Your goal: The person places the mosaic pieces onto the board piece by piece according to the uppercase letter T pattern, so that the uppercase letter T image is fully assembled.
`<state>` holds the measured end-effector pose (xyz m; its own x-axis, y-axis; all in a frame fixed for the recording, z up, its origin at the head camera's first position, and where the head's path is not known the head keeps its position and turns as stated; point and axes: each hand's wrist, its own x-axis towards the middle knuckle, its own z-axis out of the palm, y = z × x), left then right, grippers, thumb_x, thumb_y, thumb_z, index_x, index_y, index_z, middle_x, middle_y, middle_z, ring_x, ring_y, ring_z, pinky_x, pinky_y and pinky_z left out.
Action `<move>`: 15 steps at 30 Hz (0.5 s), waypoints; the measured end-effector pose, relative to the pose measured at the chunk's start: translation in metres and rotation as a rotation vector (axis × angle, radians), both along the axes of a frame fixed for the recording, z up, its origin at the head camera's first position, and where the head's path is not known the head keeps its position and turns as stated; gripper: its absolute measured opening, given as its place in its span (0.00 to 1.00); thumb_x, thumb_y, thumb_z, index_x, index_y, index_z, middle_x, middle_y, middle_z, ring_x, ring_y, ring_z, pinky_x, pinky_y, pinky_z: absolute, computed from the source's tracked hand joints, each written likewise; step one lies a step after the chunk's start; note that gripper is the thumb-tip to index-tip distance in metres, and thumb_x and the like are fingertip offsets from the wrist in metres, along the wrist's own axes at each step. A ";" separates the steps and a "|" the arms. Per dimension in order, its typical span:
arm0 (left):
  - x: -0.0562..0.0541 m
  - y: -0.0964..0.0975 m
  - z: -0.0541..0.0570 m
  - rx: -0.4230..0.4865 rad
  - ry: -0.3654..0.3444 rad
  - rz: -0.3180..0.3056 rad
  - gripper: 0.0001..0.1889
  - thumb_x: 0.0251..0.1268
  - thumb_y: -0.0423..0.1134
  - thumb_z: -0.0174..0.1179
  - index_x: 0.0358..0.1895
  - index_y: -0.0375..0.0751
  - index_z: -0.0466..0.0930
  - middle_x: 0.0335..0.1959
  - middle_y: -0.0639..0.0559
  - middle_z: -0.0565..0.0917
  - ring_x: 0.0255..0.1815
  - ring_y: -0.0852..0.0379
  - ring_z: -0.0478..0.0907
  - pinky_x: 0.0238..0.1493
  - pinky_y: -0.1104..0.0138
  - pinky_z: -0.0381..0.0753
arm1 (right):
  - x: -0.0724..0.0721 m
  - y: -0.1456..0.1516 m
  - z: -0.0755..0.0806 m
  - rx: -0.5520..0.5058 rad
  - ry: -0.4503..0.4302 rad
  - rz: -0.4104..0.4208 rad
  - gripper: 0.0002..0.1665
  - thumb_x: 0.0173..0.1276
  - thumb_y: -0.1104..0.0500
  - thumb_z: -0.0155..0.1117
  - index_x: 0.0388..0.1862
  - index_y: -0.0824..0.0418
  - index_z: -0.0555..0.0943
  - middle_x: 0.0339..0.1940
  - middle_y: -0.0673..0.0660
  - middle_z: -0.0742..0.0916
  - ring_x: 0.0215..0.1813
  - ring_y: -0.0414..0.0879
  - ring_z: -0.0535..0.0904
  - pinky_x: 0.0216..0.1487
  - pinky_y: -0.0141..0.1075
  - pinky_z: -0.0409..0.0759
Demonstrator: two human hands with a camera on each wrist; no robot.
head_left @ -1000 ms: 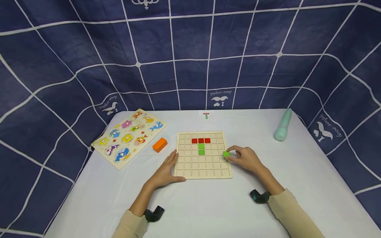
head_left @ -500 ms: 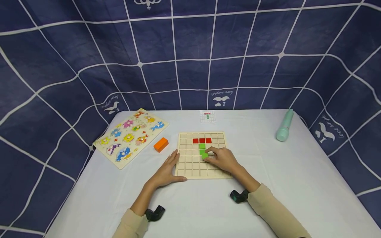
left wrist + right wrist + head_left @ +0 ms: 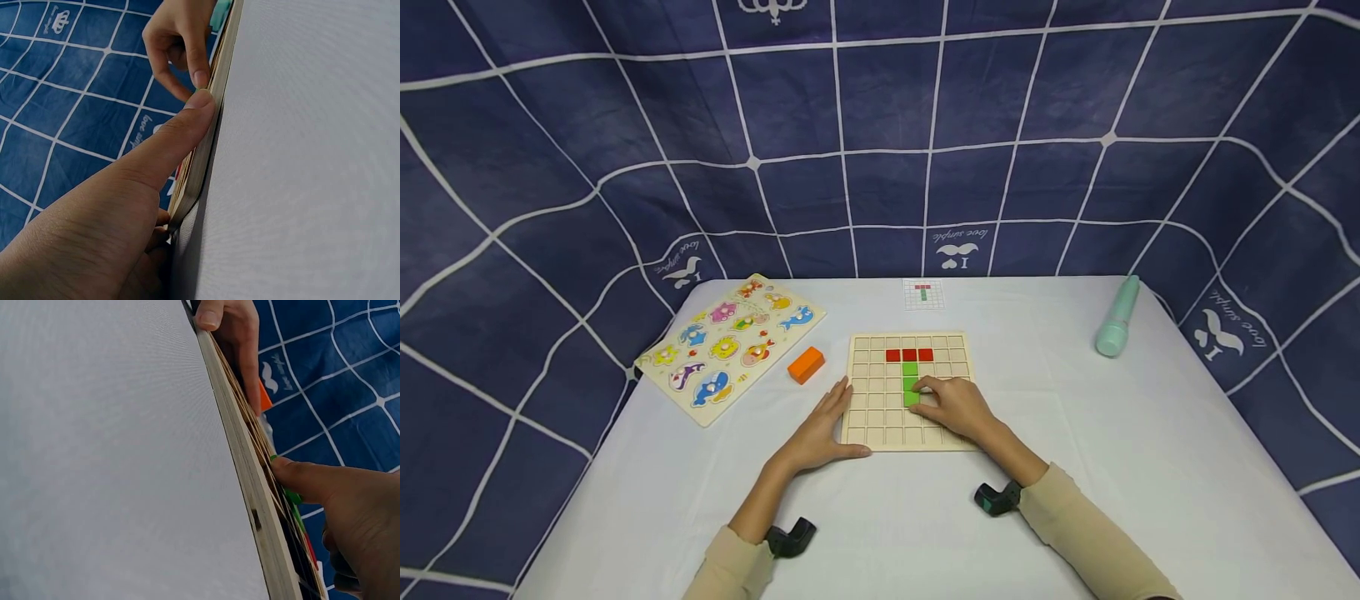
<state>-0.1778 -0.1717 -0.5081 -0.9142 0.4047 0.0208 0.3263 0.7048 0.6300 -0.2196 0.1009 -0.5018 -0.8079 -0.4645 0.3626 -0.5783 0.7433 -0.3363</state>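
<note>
Right hand (image 3: 958,408) pinches a green block (image 3: 912,398) into the grid board (image 3: 868,433), under two greens; left hand (image 3: 820,433), fingers straight, steadies the left edge. Next likely calls for letting go cleanly.

Wooden grid board (image 3: 880,417): 1. Red blocks (image 3: 909,355): 3. Green blocks (image 3: 910,384): 3. Orange block (image 3: 806,364): 1. Animal puzzle board (image 3: 730,346): 1. Pattern card (image 3: 923,294): 1. Mint cylinder (image 3: 1116,318): 1. Hands: 2.
</note>
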 end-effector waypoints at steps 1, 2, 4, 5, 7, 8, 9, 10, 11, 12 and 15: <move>0.000 0.000 0.000 0.000 0.000 0.001 0.60 0.37 0.67 0.67 0.72 0.37 0.49 0.74 0.50 0.42 0.73 0.47 0.40 0.68 0.51 0.48 | 0.000 0.000 0.000 0.004 -0.001 0.001 0.19 0.54 0.39 0.67 0.40 0.47 0.83 0.08 0.38 0.66 0.14 0.34 0.60 0.20 0.30 0.65; 0.000 0.000 0.000 0.000 0.000 0.002 0.60 0.37 0.67 0.67 0.72 0.37 0.49 0.74 0.50 0.41 0.73 0.47 0.40 0.68 0.51 0.48 | 0.000 0.000 0.000 0.010 -0.002 0.000 0.19 0.54 0.39 0.67 0.40 0.47 0.83 0.08 0.37 0.66 0.14 0.34 0.60 0.21 0.30 0.65; 0.000 0.000 0.000 0.001 -0.001 0.003 0.60 0.37 0.66 0.68 0.72 0.37 0.49 0.74 0.50 0.42 0.73 0.47 0.40 0.68 0.51 0.48 | 0.000 0.000 0.001 0.012 -0.004 0.003 0.20 0.54 0.39 0.67 0.40 0.47 0.83 0.08 0.37 0.66 0.14 0.34 0.60 0.21 0.30 0.65; 0.000 0.000 0.000 0.000 -0.003 0.005 0.60 0.37 0.66 0.67 0.72 0.37 0.49 0.74 0.50 0.42 0.73 0.47 0.40 0.68 0.51 0.48 | 0.000 0.000 0.001 0.011 -0.005 0.003 0.20 0.54 0.39 0.67 0.40 0.48 0.83 0.08 0.38 0.66 0.14 0.34 0.60 0.21 0.30 0.66; 0.000 0.000 0.001 -0.001 -0.003 0.006 0.60 0.37 0.66 0.67 0.72 0.37 0.49 0.74 0.50 0.42 0.73 0.47 0.40 0.68 0.51 0.48 | 0.000 0.000 0.001 0.009 -0.005 0.005 0.20 0.54 0.39 0.67 0.41 0.48 0.83 0.08 0.37 0.66 0.14 0.34 0.59 0.21 0.30 0.67; 0.000 0.000 0.001 -0.001 -0.005 0.006 0.60 0.37 0.67 0.67 0.72 0.37 0.49 0.74 0.50 0.41 0.73 0.47 0.40 0.68 0.51 0.48 | -0.001 0.000 0.000 0.008 -0.007 0.004 0.20 0.54 0.39 0.67 0.41 0.48 0.83 0.08 0.37 0.66 0.14 0.34 0.59 0.22 0.30 0.67; 0.000 0.000 0.001 -0.002 -0.006 0.006 0.60 0.37 0.67 0.67 0.72 0.37 0.49 0.74 0.50 0.41 0.73 0.47 0.40 0.68 0.51 0.47 | -0.001 0.000 0.000 0.005 -0.008 0.005 0.20 0.54 0.39 0.68 0.41 0.48 0.82 0.08 0.37 0.66 0.14 0.34 0.59 0.22 0.30 0.67; -0.001 0.000 0.001 -0.003 -0.006 0.005 0.60 0.37 0.67 0.67 0.72 0.37 0.49 0.74 0.50 0.41 0.73 0.47 0.40 0.68 0.51 0.47 | -0.001 0.001 0.000 0.003 -0.010 0.005 0.20 0.54 0.40 0.68 0.42 0.48 0.82 0.08 0.38 0.66 0.14 0.34 0.59 0.22 0.31 0.67; -0.001 0.000 0.001 -0.003 -0.006 0.005 0.60 0.37 0.67 0.67 0.72 0.37 0.48 0.74 0.50 0.41 0.73 0.47 0.40 0.68 0.51 0.47 | 0.000 0.001 0.000 0.000 -0.013 0.005 0.20 0.54 0.40 0.68 0.42 0.48 0.82 0.08 0.38 0.66 0.14 0.34 0.58 0.22 0.31 0.67; -0.001 0.000 0.001 -0.001 -0.005 0.003 0.60 0.37 0.67 0.67 0.72 0.36 0.49 0.74 0.50 0.41 0.73 0.47 0.40 0.68 0.51 0.47 | 0.000 0.002 0.001 -0.007 -0.016 0.006 0.20 0.54 0.40 0.68 0.42 0.48 0.82 0.08 0.38 0.66 0.14 0.34 0.58 0.22 0.31 0.66; -0.001 0.001 0.001 0.001 0.000 -0.001 0.61 0.37 0.67 0.67 0.71 0.36 0.49 0.74 0.49 0.42 0.73 0.47 0.40 0.68 0.51 0.48 | 0.000 0.005 0.002 -0.031 -0.029 0.010 0.20 0.53 0.41 0.69 0.43 0.47 0.82 0.09 0.39 0.66 0.15 0.34 0.57 0.20 0.30 0.63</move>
<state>-0.1788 -0.1709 -0.5071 -0.9136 0.4060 0.0217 0.3276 0.7035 0.6307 -0.2193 0.1061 -0.4995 -0.8137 -0.4613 0.3537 -0.5753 0.7265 -0.3758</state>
